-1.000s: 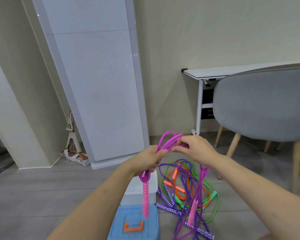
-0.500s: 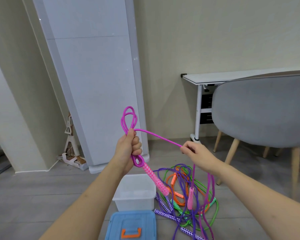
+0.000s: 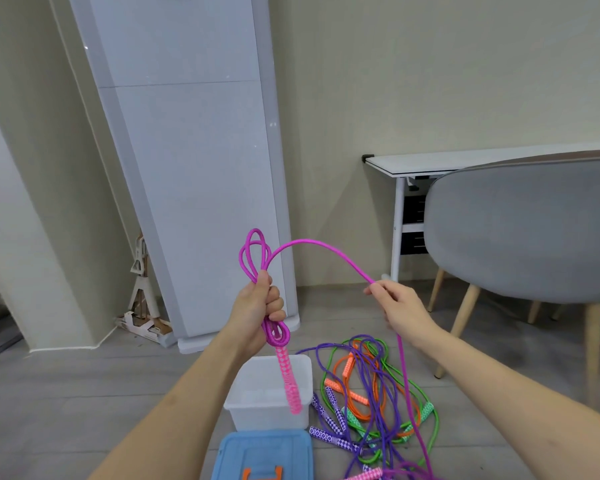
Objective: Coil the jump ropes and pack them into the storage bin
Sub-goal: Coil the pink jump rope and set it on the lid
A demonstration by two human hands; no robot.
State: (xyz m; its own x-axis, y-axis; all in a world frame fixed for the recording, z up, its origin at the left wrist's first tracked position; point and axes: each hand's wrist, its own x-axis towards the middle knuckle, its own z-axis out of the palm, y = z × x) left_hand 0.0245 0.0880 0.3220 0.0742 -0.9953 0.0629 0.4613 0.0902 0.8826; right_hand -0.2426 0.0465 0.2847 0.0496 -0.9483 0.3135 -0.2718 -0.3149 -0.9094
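My left hand (image 3: 257, 310) grips a bundle of loops of the magenta jump rope (image 3: 321, 244), with loops sticking out above and below the fist. Its pink handle (image 3: 288, 384) hangs down over the white storage bin (image 3: 246, 405). My right hand (image 3: 400, 308) pinches the same rope further along, held out to the right. From there the rope drops to the floor, where its second pink handle (image 3: 366, 475) lies. Purple, green and orange jump ropes (image 3: 368, 386) lie tangled on the floor right of the bin.
The bin's blue lid (image 3: 257, 455) with an orange handle lies on the floor in front of the bin. A tall white cabinet (image 3: 187, 161) stands behind. A grey chair (image 3: 523, 230) and a white desk (image 3: 430, 164) are to the right.
My hands were together at the rope a second ago. Since then the left hand has risen with the loops, and the right has slid out to the right, drawing out a new arc of rope.
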